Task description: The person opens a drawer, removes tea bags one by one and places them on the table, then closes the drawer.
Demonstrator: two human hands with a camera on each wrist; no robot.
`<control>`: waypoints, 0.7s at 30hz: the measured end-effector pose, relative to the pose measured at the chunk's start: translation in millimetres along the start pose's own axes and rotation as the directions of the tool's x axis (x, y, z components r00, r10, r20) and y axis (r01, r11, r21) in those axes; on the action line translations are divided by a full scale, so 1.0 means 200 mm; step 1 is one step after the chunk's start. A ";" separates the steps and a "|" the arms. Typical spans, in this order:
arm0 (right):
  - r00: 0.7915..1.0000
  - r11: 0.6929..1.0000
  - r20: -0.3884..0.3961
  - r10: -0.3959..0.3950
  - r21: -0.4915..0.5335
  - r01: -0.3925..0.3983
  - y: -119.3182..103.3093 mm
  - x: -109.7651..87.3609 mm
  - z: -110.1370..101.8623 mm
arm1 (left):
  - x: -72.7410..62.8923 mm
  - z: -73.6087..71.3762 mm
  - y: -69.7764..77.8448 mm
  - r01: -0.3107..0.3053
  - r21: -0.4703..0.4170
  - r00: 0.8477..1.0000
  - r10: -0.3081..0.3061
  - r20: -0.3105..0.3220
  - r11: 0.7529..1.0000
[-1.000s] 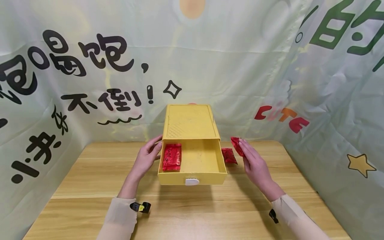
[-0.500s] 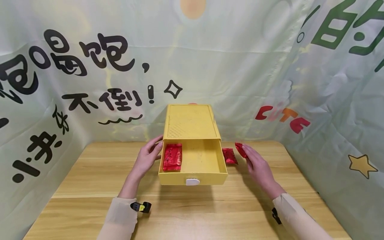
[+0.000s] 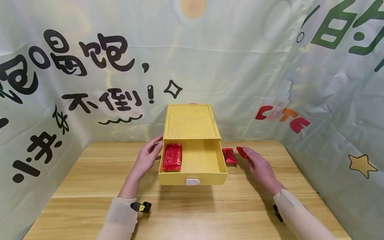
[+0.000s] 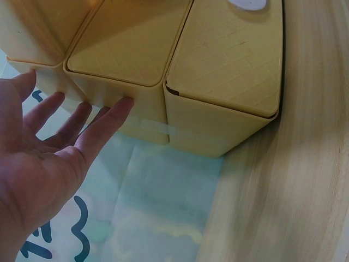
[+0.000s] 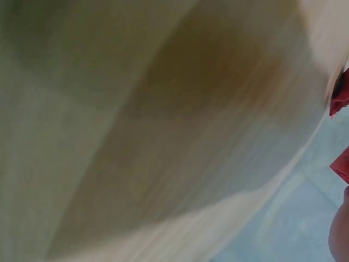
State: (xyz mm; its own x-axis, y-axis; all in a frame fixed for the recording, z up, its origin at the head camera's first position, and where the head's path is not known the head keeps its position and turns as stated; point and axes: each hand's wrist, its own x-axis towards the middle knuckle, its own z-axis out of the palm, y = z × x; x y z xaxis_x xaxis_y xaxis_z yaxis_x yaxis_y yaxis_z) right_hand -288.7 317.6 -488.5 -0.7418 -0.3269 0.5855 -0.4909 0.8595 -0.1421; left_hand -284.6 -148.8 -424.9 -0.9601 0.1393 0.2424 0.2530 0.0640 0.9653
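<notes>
A yellow drawer unit stands on the table with its top drawer pulled out. Inside that drawer, against its left wall, lies a red packet. My left hand touches the unit's left side; in the left wrist view its extended fingers rest against the yellow casing. Right of the unit, my right hand pinches a second red packet, partly hidden by the fingers. Another red packet is beside the unit, close to the held one.
Wooden table surface spreads in front of the unit. Behind and on both sides hangs a printed cloth. The drawer front carries a white knob. Lower drawers show in the left wrist view.
My right hand has moved down and slightly right with its red packet, away from the drawer. The left hand and the drawer stay as they were.
</notes>
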 end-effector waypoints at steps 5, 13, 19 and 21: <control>0.995 0.999 0.094 0.034 -0.004 -0.034 0.03 0.01 0.00 | 0.00 0.00 0.00 0.002 0.004 1.000 -0.002 -0.005 1.000; 0.975 0.997 0.209 0.079 0.000 -0.080 0.06 0.02 0.02 | 0.00 0.00 0.01 0.001 0.004 1.000 -0.001 -0.002 1.000; 0.967 0.996 0.242 0.079 0.009 -0.083 0.07 0.04 0.04 | 0.00 0.00 0.00 0.002 0.006 1.000 -0.002 -0.001 1.000; 0.961 0.996 0.261 0.088 0.008 -0.093 0.07 0.04 0.04 | 0.00 0.00 0.00 0.003 0.004 1.000 -0.003 -0.002 1.000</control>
State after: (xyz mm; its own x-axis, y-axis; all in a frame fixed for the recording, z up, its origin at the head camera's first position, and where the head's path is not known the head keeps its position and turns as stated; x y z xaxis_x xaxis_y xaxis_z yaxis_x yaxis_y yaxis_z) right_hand -305.6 323.2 -492.5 -0.8755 -0.3416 0.3418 -0.4235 0.8830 -0.2023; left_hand -284.0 -149.0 -424.0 -0.9611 0.1372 0.2396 0.2506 0.0684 0.9657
